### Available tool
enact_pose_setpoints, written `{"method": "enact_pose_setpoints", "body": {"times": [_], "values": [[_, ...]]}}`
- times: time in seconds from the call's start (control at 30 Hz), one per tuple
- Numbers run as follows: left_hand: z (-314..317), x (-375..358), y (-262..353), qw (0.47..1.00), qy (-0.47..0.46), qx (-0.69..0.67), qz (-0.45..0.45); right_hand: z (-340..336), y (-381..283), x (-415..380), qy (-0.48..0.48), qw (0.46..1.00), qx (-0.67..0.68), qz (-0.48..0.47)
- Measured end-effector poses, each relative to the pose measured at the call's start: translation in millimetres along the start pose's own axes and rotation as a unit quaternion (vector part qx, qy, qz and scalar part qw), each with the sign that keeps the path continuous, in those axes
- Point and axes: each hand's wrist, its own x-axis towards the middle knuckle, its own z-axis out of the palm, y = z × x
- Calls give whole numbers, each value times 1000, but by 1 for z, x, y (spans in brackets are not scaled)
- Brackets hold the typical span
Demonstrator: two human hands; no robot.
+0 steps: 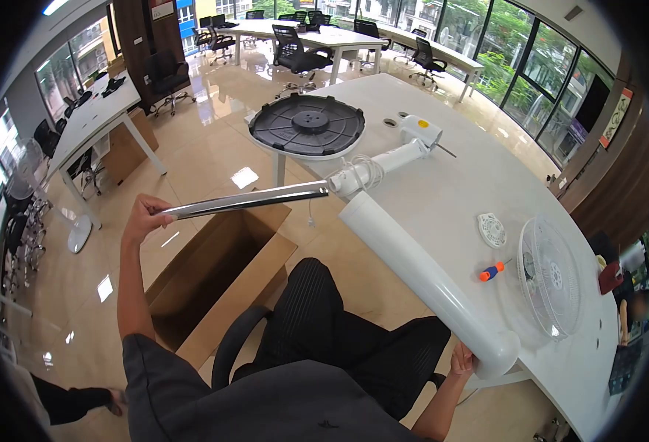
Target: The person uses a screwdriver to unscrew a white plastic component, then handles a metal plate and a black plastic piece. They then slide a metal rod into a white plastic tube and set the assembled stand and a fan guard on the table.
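My left hand [150, 216] is closed around the outer end of a shiny chrome pole [247, 200]. The pole reaches right, its far end close to the white fan neck [350, 177] with a coiled white cord [369, 171]. My right hand [463, 359] grips the rounded lower end of a thick white tube [424, 276], its fingers partly hidden behind it. That tube slants up over the table edge, its upper end near the pole. Farther along the neck is the white motor housing [422, 131] with a thin shaft.
A round fan base [308, 125], black underside up, rests at the corner of the white table [486, 162]. On the right lie an orange-and-blue screwdriver [492, 272], a small white grille [492, 230] and clear fan blades [553, 276]. An open cardboard box [184, 295] stands on the floor.
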Motion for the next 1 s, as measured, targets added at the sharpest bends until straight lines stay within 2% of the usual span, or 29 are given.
{"method": "enact_pose_setpoints", "body": {"times": [0.1,0.13,0.2,0.23,0.27,0.3,0.43,0.53,0.73,0.8,1.0], "values": [[-9,8,5,999,-42,18,9,2,7,-1,41,999,-3,-27],[-11,10,5,999,-44,16,7,-16,-3,-5,43,999,-5,-28],[-17,16,8,998,-56,10,-7,-51,-20,-12,221,968,-28,-115],[-23,20,10,998,-59,10,-8,-54,-26,-12,223,967,-29,-117],[-31,23,13,996,-87,35,-11,-26,-14,-4,42,995,58,73],[-38,26,16,991,-115,60,-15,-11,-8,-1,-141,945,142,257],[-64,29,37,979,-171,96,-52,-35,-22,-20,-120,943,177,255],[-71,29,50,963,-223,134,-69,-50,-24,-21,-118,924,177,319],[-72,24,40,958,-234,138,-90,-11,14,-14,-79,956,179,220],[-72,22,38,959,-230,131,-97,-16,14,-4,-184,946,133,231],[-74,21,40,963,-228,108,-96,-50,-9,-8,-245,948,64,193]]}}
